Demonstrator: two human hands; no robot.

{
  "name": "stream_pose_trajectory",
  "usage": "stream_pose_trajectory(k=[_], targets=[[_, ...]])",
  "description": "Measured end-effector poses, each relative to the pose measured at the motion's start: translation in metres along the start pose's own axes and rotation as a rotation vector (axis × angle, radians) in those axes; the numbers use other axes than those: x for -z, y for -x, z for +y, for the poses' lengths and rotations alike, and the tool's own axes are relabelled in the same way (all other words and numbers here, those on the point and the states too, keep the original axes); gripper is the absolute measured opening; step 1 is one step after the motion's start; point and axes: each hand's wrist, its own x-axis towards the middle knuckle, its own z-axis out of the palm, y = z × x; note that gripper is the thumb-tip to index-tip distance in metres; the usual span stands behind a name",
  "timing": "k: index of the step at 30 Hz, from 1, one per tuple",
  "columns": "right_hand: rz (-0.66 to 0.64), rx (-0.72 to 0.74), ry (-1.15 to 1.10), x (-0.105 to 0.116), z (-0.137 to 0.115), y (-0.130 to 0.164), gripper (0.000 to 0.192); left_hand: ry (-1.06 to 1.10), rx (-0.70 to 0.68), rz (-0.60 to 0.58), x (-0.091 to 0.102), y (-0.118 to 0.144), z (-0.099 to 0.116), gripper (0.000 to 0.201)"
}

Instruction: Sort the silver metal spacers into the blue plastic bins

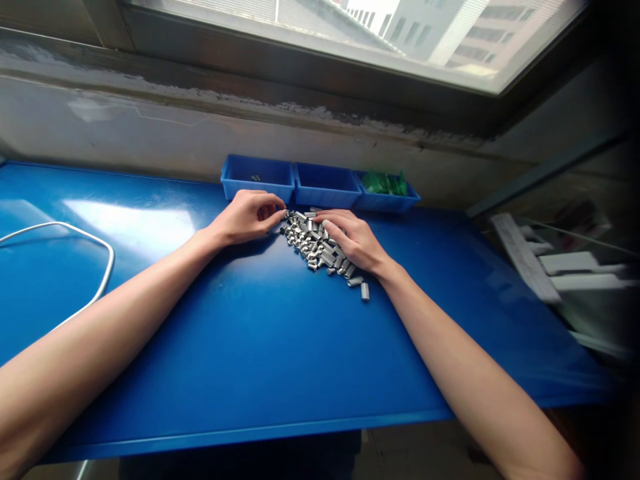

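A pile of short, silvery metal cylinders (313,243) lies on the blue tabletop (280,353). At the pile's upper left edge, my left hand (250,217) has its thumb and forefinger closed in a pinch. One small metal piece (287,213) shows at those fingertips. My right hand (353,237) rests over the right side of the pile, fingers stretched out and thumb apart, touching the pieces. What lies under its palm is hidden. One cylinder (365,292) stands a little apart at the pile's lower right end.
Behind the pile, three blue bins stand in a row against the wall: the left bin (257,187) holds a few small pieces, the middle bin (327,197) adjoins it, the right bin (390,203) contains green packets (383,182). A white cable (107,267) curves across the left side.
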Motion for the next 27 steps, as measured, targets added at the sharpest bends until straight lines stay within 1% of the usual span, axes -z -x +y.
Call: stream_pose_trajectory(k=[3,5,9,14,18,21,25,27], targets=[[0.004,0.000,-0.002,0.000,0.000,0.000,0.051,0.045,-0.022,-0.083,0.008,0.005,0.004,0.036],[0.006,0.001,-0.003,0.000,0.000,0.000,0.051,0.040,-0.044,-0.109,0.011,0.007,0.003,0.037],[0.002,0.006,-0.001,0.000,0.001,0.000,0.050,0.045,-0.022,-0.084,0.010,0.009,0.000,0.030],[0.003,0.002,0.003,-0.001,0.002,0.000,0.049,0.073,-0.002,-0.069,0.009,0.009,-0.002,0.031],[0.005,-0.001,0.000,-0.001,0.001,0.000,0.049,0.106,0.027,-0.025,0.009,0.009,-0.003,0.031],[0.002,-0.002,-0.001,-0.001,0.000,0.000,0.049,0.137,0.031,0.069,0.008,0.008,-0.001,0.025],[0.002,0.000,0.000,0.000,0.000,0.000,0.050,0.153,0.018,0.322,0.006,0.002,0.001,0.016],[0.004,0.005,0.000,0.000,0.000,0.000,0.051,0.177,0.044,0.424,0.005,-0.002,0.000,0.015]])
